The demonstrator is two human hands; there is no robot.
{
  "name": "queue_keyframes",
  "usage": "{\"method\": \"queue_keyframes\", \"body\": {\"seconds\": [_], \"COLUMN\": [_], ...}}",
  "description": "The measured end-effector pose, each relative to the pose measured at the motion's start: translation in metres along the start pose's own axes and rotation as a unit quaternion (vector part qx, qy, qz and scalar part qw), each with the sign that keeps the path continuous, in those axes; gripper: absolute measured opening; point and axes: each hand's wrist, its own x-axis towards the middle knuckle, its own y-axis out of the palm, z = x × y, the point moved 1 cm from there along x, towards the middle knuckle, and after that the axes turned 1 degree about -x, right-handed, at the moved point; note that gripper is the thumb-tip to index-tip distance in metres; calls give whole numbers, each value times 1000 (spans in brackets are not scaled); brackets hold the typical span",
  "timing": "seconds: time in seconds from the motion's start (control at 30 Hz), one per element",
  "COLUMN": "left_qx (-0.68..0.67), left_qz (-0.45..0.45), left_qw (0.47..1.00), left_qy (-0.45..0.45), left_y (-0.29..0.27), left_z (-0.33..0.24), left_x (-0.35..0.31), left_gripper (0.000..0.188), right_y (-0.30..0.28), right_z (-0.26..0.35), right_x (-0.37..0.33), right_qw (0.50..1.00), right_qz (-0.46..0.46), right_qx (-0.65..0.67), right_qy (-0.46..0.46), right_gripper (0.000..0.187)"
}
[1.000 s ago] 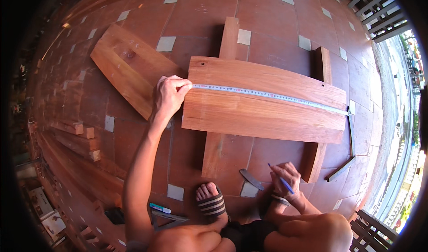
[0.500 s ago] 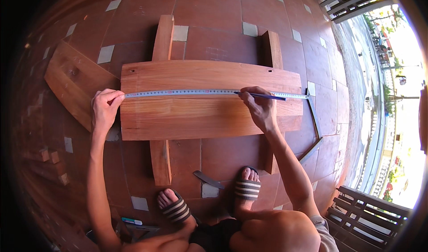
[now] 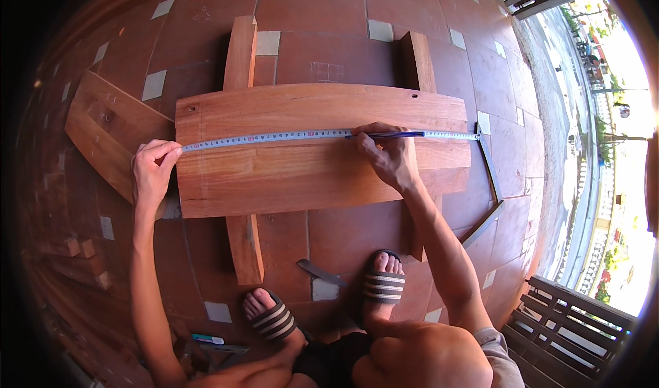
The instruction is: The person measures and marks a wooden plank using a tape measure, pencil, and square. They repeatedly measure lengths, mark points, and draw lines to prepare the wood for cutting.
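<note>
A wide reddish wooden board (image 3: 288,178) lies across two wooden beams. Lengthwise over it stretches a white tape measure (image 3: 281,137), bowed slightly in the middle. At the board's left end my left hand (image 3: 152,172) pinches the tape between thumb and fingers. My right hand (image 3: 389,158) is above the board's right half, closed on a blue pen (image 3: 405,134). The pen lies almost along the tape, its tip pointing left at the tape's edge. Beyond the board's right end, the tape's far end meets a dark angled bar (image 3: 489,165).
One beam (image 3: 240,55) sticks out under the board's left part, another beam (image 3: 420,62) under its right. A second board (image 3: 103,123) lies at the left. A dark curved blade-like piece (image 3: 320,272) rests near my sandalled feet. Slatted benches (image 3: 570,326) stand at the right.
My right hand has slid a little left, and the pen now lies flatter along the tape. The tape bows more. My left hand keeps its pinch; the whole view has shifted slightly.
</note>
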Motion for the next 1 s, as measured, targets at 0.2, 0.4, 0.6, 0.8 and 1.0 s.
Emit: {"method": "queue_keyframes", "body": {"seconds": [0.2, 0.4, 0.6, 0.8, 1.0], "left_qx": [3, 10, 5, 19, 16], "left_qz": [6, -7, -29, -26, -28], "left_qw": [1000, 1000, 999, 999, 999], "left_qy": [-7, 12, 42, 14, 16], "left_y": [0, -1, 1, 0, -1], "left_z": [-1, 1, 14, -7, -5], "left_x": [1, 0, -3, 1, -1], "left_gripper": [14, 12, 10, 12, 12], "right_y": [-1, 0, 5, -2, -3], "right_z": [2, 7, -2, 2, 2], "right_x": [1, 1, -2, -1, -2], "right_qw": [1000, 1000, 999, 999, 999], "right_qz": [3, 1, -5, -13, -4], "right_qx": [-13, -20, 23, -41, -18], "right_qy": [15, 6, 37, 2, 27], "right_gripper": [19, 17, 14, 15, 17]}}
